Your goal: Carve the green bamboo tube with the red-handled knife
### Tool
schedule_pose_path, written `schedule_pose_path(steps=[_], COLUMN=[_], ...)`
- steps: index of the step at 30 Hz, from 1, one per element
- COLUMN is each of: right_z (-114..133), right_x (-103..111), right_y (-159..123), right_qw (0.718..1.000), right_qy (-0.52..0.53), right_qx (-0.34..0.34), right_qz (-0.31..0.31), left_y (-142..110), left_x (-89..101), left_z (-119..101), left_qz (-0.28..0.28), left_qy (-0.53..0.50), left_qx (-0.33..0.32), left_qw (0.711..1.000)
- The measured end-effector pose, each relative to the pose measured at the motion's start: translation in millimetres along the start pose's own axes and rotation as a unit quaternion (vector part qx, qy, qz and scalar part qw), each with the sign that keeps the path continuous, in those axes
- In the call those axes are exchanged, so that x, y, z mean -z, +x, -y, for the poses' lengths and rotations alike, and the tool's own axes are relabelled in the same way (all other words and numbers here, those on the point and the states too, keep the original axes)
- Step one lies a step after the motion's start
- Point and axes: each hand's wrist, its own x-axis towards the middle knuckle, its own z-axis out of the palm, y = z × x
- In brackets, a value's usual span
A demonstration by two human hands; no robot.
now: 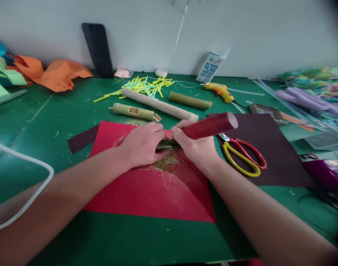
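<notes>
My left hand (pixel 146 142) is closed round a short piece of bamboo (pixel 164 147), pressing it down on a sheet of red paper (pixel 155 195). My right hand (pixel 195 147) grips a tool by its thick red wooden handle (pixel 210 125). The handle slants up to the right; the tool's working end is hidden between my hands, at the bamboo. Brownish-green dust (pixel 167 162) lies scattered on the paper below. Beyond my hands lie a bamboo tube with a square cut-out (pixel 134 111), a pale wooden stick (pixel 160 103) and another bamboo piece (pixel 190 100).
Scissors (pixel 241 155) with red and yellow handles lie on dark paper (pixel 280 147) at right. Behind are a yellow glue gun (pixel 219 91), cut yellow-green strips (pixel 146 87), a phone (pixel 98 50) leaning on the wall and orange paper (pixel 58 74). A white cable (pixel 33 159) crosses at left.
</notes>
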Motion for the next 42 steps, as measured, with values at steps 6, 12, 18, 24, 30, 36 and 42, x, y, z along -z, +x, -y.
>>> schedule_pose_path(steps=[6,12,18,24,30,36,42], right_z=[0,0,-2,-2,-2,-1,-3], right_x=[-1,-2,-2,-5,-5,-5,-5], right_y=[0,-4,-3,2,3,4,3], right_qw=[1.000,0.999,0.998,0.998,0.998,0.999,0.997], right_qy=[0.007,0.031,0.039,0.049,0.045,0.035,0.050], right_qx=[-0.011,-0.036,-0.035,-0.032,-0.036,-0.030,-0.042], right_qz=[0.008,0.027,-0.015,-0.024,-0.028,-0.015,-0.029], left_y=[0,2,3,2,3,3,3], left_x=[-2.7,-4.7,-4.0,-4.4,-5.1,-5.6,-5.0], left_z=[3,11,10,7,8,8,7], left_qz=[-0.003,-0.006,0.002,-0.009,-0.015,-0.016,-0.017], left_qy=[-0.014,-0.061,-0.073,-0.072,-0.066,-0.069,-0.072], left_qx=[-0.001,-0.010,0.001,0.003,0.002,0.002,0.005], left_qw=[1.000,0.998,0.997,0.997,0.998,0.997,0.997])
